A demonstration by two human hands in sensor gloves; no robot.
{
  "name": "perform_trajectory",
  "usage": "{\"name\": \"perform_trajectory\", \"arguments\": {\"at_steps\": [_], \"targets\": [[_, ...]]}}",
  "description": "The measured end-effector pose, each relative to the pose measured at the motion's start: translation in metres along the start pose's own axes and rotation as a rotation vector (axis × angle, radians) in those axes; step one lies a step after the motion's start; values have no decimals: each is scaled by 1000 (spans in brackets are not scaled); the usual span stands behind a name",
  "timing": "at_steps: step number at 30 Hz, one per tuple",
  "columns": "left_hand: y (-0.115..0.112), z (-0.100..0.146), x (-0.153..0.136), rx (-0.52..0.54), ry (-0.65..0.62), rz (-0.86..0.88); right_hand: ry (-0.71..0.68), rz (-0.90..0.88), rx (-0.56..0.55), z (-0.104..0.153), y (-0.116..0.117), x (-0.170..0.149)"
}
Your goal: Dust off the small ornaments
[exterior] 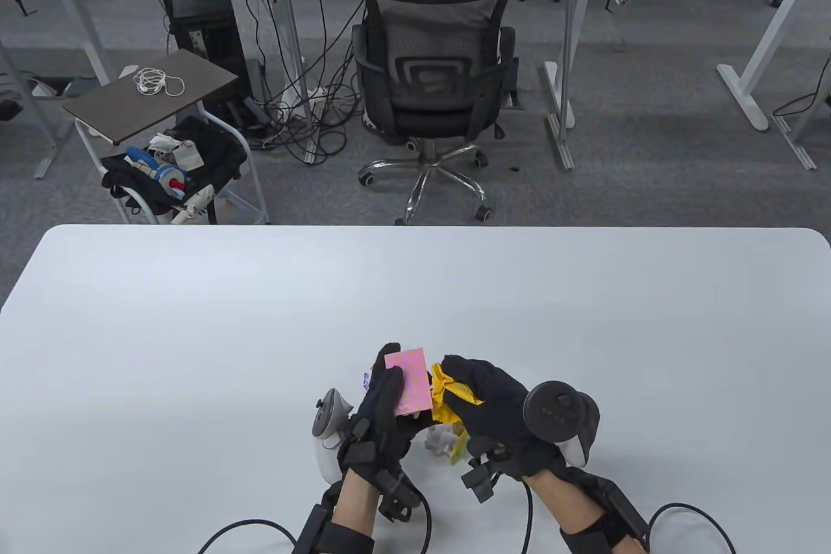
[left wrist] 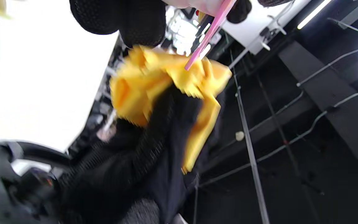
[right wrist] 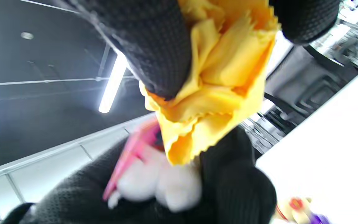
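Observation:
My left hand holds a small ornament with a flat pink patterned base lifted above the white table. The base shows edge-on in the left wrist view and beside the ornament's white rounded body in the right wrist view. My right hand grips a crumpled yellow cloth and presses it against the ornament's right side. The cloth also shows in the left wrist view and in the right wrist view. Other small ornaments lie on the table between my hands, mostly hidden.
Beyond the table's far edge stands a black office chair with a seated person. A small cart with a dark top stands at the left. A small colourful figure lies on the table in the right wrist view.

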State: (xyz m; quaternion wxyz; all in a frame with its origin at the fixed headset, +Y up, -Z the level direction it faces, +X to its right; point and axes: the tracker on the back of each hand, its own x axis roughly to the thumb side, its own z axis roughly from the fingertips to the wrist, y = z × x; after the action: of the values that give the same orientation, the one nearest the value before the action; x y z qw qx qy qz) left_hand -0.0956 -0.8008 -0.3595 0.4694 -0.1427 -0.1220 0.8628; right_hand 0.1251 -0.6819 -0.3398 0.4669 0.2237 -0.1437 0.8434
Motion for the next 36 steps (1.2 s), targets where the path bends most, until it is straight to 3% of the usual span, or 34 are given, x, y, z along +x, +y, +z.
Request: {"name": "perform_trajectory", "arguments": {"at_steps": [3,6,8,15,19,21,23,29,33,36], "targets": [[-1,2,-2,13,53,-53,-173,16,51,6,9,18],[-13,-2,-6,-35,111,-133,-286,189,119,13,29,25],[-15,-3,-9,-56,111,-96,-318,257,76,14,27,22],[-18,-6,-6,-116,100,-146,-178,249,-49,2,-3,-1],[-12,-5,-6,-70,93,-126,-308,204,24,9,12,18],[-9,-3,-6,-54,87,-123,-391,331,95,16,29,31],[-8,-2,-6,-45,56,-96,-405,434,56,19,31,31],[-5,-2,-2,-56,25,-71,-230,324,7,6,8,5],[-12,-7,-7,-104,74,-99,-288,246,16,8,11,17],[-18,-9,-11,-154,114,-139,-322,314,29,11,17,22]]}}
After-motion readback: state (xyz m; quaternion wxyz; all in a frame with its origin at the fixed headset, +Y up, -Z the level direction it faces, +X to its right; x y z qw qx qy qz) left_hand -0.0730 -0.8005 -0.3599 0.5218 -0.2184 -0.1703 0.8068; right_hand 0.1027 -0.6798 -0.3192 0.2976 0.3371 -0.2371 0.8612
